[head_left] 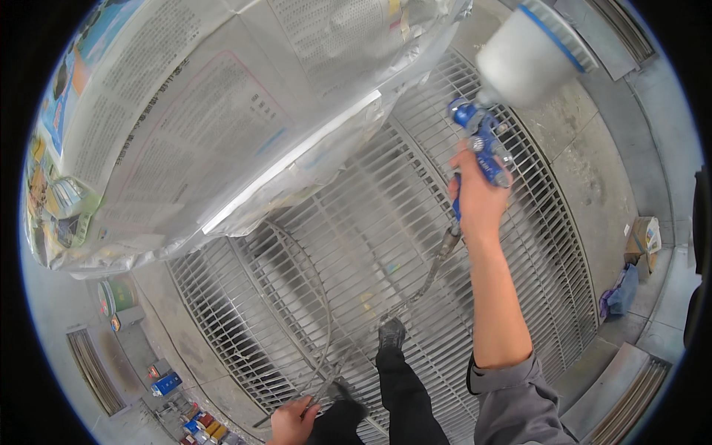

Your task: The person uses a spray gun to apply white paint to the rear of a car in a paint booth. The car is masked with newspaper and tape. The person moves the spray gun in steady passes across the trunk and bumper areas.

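Note:
My right hand (pixel 482 196) is wrapped round the grip of a blue spray gun (pixel 486 148), its fingers near the trigger. On top of the gun sits a large whitish paint cup (pixel 530 55) with a blue rim, tilted to the right. A dusty air hose (pixel 432 276) runs from the gun's grip down toward my feet. At the lower edge my left hand (pixel 293 421) is closed on the hose, low beside my leg. Left of the gun and apart from it stands a large piece covered in printed paper (pixel 215 111), with a bare white strip (pixel 293 163) along its lower edge.
A metal floor grating (pixel 356 245) lies under my feet, with hose loops across it. Along the left wall are a green tin (pixel 116 295), a blue box (pixel 166 383) and several small containers (pixel 208 429). A cardboard box (pixel 642 243) and a purple-blue bag (pixel 620 291) lie at right.

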Action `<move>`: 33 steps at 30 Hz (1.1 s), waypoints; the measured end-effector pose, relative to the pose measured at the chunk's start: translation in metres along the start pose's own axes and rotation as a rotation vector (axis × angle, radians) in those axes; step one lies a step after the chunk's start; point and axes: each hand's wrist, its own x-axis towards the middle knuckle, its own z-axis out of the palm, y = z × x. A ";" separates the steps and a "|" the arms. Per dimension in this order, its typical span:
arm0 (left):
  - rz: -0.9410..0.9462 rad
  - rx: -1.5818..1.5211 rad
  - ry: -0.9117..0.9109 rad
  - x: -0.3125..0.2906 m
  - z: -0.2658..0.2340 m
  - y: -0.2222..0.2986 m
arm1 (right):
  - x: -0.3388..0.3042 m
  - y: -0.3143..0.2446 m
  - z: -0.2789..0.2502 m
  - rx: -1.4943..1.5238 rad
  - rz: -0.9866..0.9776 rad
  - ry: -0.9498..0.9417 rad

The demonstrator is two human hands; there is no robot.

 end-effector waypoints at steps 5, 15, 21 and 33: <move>-0.067 0.046 -0.144 -0.024 -0.007 -0.019 | -0.063 0.012 0.018 -0.076 0.049 -0.175; -0.039 -0.014 -0.086 -0.080 0.021 -0.075 | -0.187 0.080 0.072 -0.132 -0.053 -0.450; 0.013 -0.032 0.006 -0.088 0.063 -0.096 | -0.243 0.108 0.106 -0.278 -0.555 -0.620; 0.104 -0.331 0.063 -0.053 0.054 -0.017 | -0.207 0.075 0.103 -0.455 -0.634 -0.905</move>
